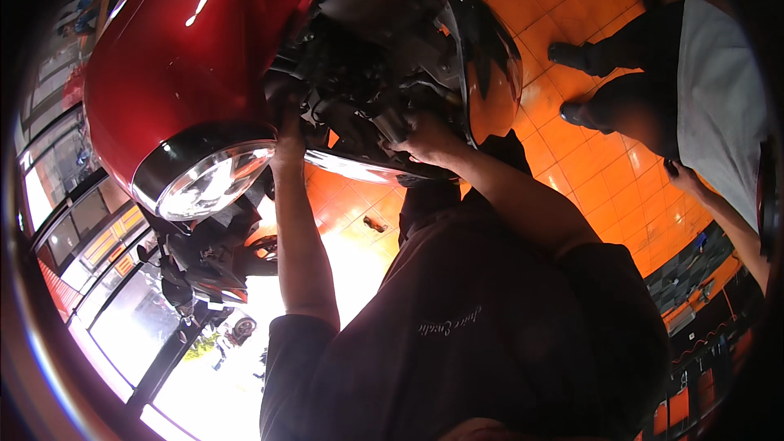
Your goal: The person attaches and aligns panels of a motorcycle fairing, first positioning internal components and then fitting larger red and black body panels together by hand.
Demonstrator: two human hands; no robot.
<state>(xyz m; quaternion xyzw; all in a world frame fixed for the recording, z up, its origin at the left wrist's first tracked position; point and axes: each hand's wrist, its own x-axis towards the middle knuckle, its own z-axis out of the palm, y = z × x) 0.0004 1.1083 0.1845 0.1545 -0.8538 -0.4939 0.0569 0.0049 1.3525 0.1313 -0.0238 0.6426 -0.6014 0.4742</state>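
Both my arms reach into the dark, open bay (351, 57) of a red vehicle (188, 57), among hoses and mechanical parts. My left hand (288, 140) is at the bay's left side, close to the clear headlight (216, 180); its fingers are lost in shadow. On the right, my right hand (429, 140) has its fingers curled round a dark cylindrical part (394, 124). Below the hands runs a shiny, pale-reflecting edge (359, 167) of the bodywork. Deeper parts are too dark to make out.
A glossy dark curved panel (490, 57) borders the bay's right side. At the right stands another person in a grey garment (723, 90), one hand (684, 178) lowered. Orange tiles (563, 147) cover the floor. A motorcycle (212, 257) is parked at lower left, near bright glazing.
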